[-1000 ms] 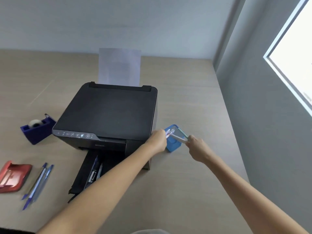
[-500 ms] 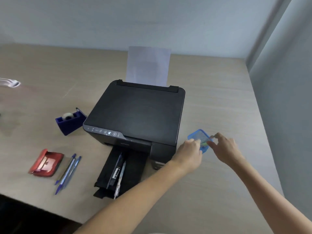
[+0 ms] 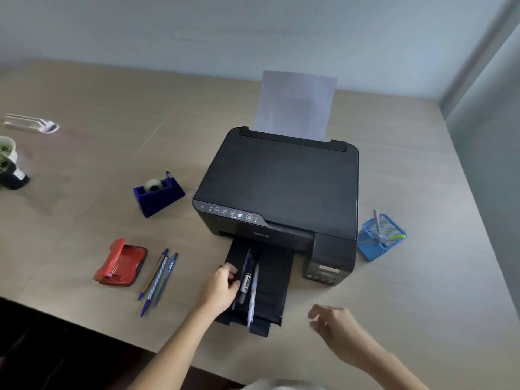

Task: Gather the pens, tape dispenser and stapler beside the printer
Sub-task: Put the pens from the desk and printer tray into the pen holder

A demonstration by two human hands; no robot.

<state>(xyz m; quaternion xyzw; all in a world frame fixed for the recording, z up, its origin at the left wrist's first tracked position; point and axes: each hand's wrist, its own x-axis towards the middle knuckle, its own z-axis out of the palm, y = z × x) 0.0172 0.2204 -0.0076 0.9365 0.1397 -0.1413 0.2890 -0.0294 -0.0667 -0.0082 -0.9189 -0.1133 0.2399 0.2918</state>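
On the printer's output tray [image 3: 270,294], front centre of the counter [image 3: 84,114]: two pens [image 3: 249,280], long axes running front to back along the tray, tips toward me I think, though blur hides them. My left hand [image 3: 222,288] sits at the tray's left edge, grip curled against the dark pen, not clearly closed on it. My right hand [image 3: 334,322] hovers loosely open over bare counter, empty.

Left of the black printer [image 3: 281,181]:
- blue pens [image 3: 157,277], a bunch, long axes slanting from far right to near left.
- red stapler [image 3: 121,263], just beside them.
- blue tape dispenser [image 3: 157,192], cutter toward the printer.

Right of the printer: blue mesh cup [image 3: 377,240], pens already inside.

Risks, as I judge them: a one-sided pinch could roll the second pen off the tray; pressing down could strain the tray.
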